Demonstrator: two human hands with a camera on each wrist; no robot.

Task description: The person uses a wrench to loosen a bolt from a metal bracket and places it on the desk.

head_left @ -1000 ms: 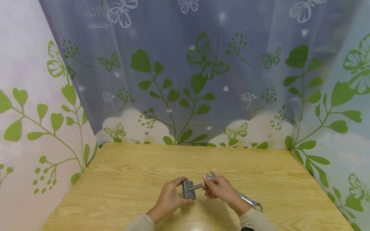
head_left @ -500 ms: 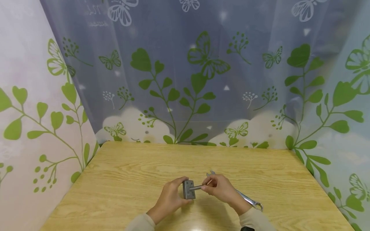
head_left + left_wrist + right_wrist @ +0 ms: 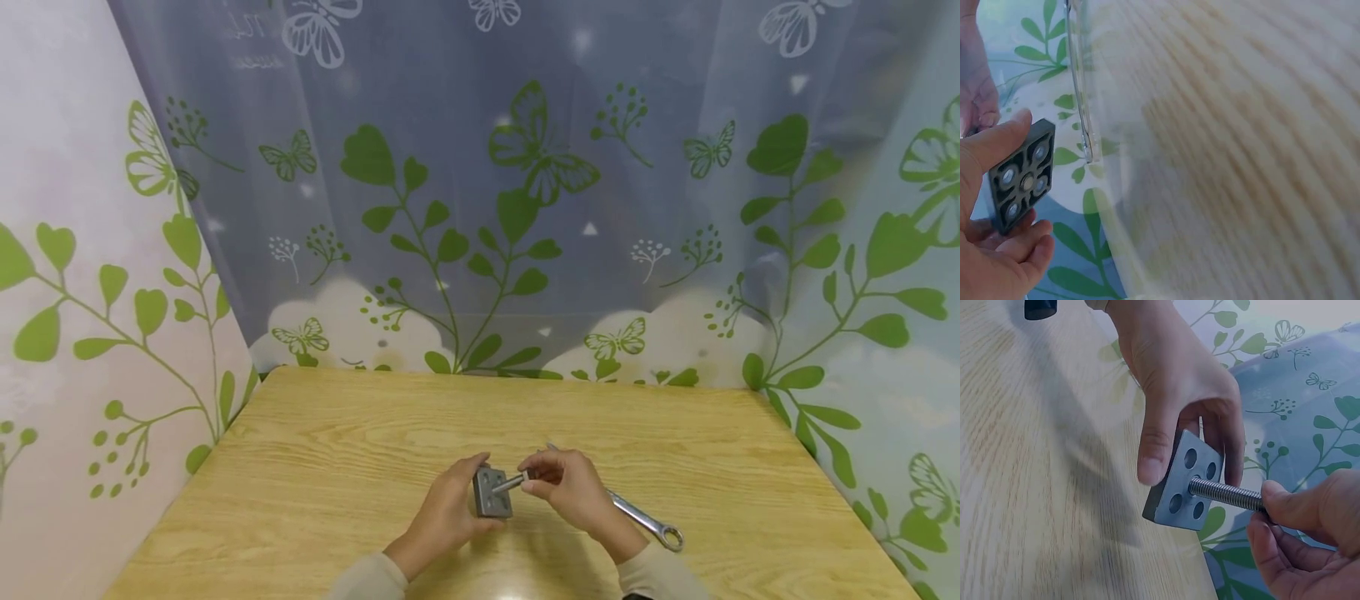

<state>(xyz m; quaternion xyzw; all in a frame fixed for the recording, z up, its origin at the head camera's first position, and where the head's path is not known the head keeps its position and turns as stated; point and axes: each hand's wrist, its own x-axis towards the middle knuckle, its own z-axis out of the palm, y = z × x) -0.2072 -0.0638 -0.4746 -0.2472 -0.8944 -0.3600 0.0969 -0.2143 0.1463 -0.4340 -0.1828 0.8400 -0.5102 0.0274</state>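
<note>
A square grey metal plate [image 3: 492, 492] with a hole near each corner is held by its edges in my left hand [image 3: 442, 508], thumb on one side and fingers on the other. Out of its centre sticks a threaded bolt [image 3: 1229, 494]. My right hand [image 3: 577, 492] pinches the bolt's far end between thumb and fingers, which partly cover that end. The left wrist view shows the plate's ribbed back [image 3: 1025, 172] with a round metal piece in the middle. A combination wrench [image 3: 645, 518] lies on the table beneath my right hand, its open end mostly hidden behind it.
The wood-grain table [image 3: 360, 433] extends away from both hands. Hanging cloth [image 3: 420, 208] with leaf and butterfly prints stands behind it and on both sides. A dark cylindrical object [image 3: 1040, 309] shows at the top of the right wrist view.
My right fingers have shifted their pinch on the bolt's end, covering more of the wrench's open end. The plate and left hand stay nearly in place; the bolt now tilts slightly more upward.
</note>
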